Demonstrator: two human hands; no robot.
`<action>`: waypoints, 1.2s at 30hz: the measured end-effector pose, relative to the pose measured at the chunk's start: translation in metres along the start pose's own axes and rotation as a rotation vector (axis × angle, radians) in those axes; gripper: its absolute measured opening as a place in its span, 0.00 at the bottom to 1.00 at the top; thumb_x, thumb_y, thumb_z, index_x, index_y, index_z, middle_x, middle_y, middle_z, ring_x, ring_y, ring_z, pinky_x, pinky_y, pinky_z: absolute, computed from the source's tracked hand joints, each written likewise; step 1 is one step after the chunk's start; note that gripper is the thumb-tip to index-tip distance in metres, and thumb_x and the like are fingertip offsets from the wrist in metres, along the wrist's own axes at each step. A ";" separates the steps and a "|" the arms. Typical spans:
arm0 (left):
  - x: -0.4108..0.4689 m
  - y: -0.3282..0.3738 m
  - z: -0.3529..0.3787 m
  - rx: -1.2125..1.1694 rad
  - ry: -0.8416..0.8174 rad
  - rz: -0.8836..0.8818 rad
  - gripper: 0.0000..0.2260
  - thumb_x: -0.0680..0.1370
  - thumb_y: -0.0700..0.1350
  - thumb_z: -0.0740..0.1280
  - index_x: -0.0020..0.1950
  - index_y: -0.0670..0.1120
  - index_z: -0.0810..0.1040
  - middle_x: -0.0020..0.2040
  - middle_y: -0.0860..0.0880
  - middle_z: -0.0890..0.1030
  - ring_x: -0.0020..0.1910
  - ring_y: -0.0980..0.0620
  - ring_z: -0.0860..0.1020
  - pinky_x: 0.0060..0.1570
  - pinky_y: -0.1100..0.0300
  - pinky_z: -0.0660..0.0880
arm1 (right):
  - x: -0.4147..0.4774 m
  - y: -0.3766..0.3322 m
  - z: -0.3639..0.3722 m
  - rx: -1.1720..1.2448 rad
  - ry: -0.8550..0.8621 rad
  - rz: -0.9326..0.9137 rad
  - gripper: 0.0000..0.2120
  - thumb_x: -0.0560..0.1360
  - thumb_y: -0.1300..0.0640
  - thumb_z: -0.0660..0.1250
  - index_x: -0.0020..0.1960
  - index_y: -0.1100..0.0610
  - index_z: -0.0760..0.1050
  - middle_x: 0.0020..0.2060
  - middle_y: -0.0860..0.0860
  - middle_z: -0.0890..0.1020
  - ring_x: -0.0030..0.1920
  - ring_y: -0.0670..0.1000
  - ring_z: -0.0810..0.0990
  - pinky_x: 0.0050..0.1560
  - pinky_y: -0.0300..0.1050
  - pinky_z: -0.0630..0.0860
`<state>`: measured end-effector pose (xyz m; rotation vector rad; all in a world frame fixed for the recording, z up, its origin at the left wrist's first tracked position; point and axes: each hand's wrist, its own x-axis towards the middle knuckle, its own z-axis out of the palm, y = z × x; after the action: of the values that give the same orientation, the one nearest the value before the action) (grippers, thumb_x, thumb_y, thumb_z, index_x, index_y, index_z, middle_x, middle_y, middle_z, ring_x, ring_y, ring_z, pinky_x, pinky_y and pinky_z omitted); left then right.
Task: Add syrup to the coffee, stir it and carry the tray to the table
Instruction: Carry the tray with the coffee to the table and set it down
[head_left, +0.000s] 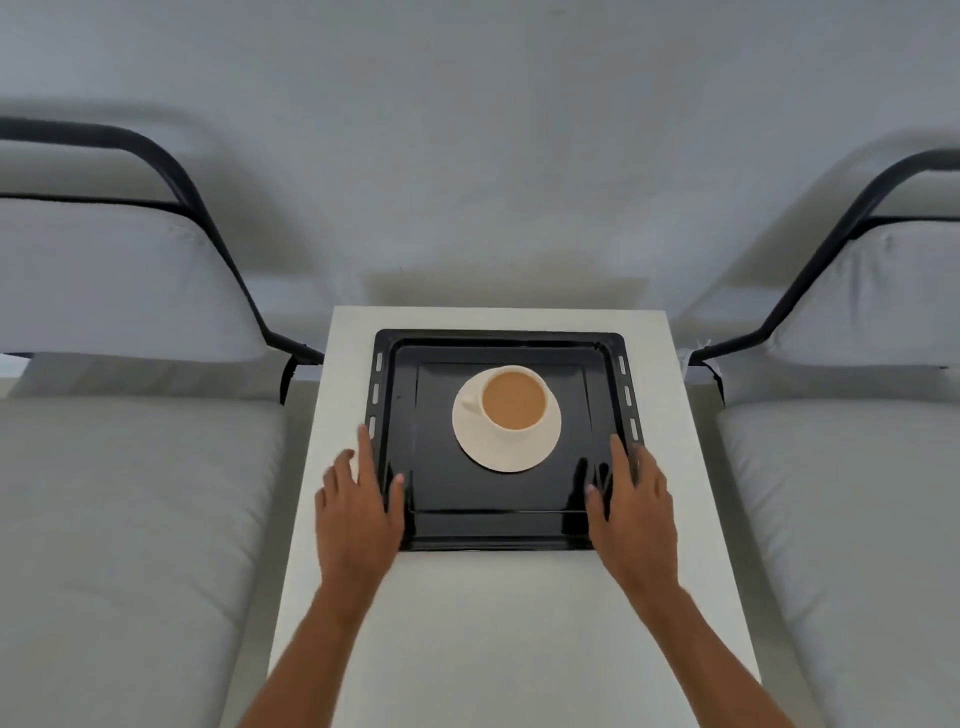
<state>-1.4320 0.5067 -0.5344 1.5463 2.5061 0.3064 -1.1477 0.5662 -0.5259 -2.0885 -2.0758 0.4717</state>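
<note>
The black tray (498, 512) lies flat on the white worktop (498, 623), carrying the coffee cup (514, 399) on its saucer (506, 447). Left hand (358, 512) and right hand (631, 506) flank its near corners, each grip wide, probably letting go.

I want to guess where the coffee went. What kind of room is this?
Probably a living room or lounge: a low white table stands between two grey cushioned seats with black metal frames.
</note>
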 end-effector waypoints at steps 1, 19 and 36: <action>-0.014 0.002 -0.001 -0.014 -0.002 0.007 0.32 0.80 0.50 0.67 0.81 0.40 0.61 0.66 0.35 0.77 0.62 0.34 0.77 0.57 0.41 0.77 | -0.009 -0.004 0.000 0.025 -0.005 -0.007 0.30 0.82 0.54 0.64 0.81 0.58 0.60 0.77 0.62 0.66 0.76 0.63 0.65 0.72 0.60 0.69; -0.157 0.004 0.044 -0.026 -0.251 0.223 0.30 0.82 0.63 0.39 0.77 0.55 0.28 0.81 0.51 0.33 0.83 0.46 0.39 0.80 0.51 0.39 | -0.141 0.003 0.063 0.071 -0.025 -0.139 0.34 0.81 0.41 0.60 0.82 0.54 0.57 0.81 0.57 0.61 0.81 0.61 0.57 0.78 0.54 0.54; -0.145 -0.015 0.093 -0.006 -0.136 0.316 0.33 0.82 0.62 0.53 0.84 0.49 0.51 0.85 0.46 0.50 0.84 0.44 0.46 0.81 0.46 0.45 | -0.137 -0.003 0.121 -0.067 0.066 -0.228 0.36 0.81 0.36 0.53 0.83 0.52 0.50 0.83 0.56 0.52 0.83 0.57 0.45 0.82 0.56 0.49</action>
<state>-1.3571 0.3776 -0.6214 1.8921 2.1556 0.2416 -1.1888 0.4170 -0.6233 -1.8418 -2.2826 0.2998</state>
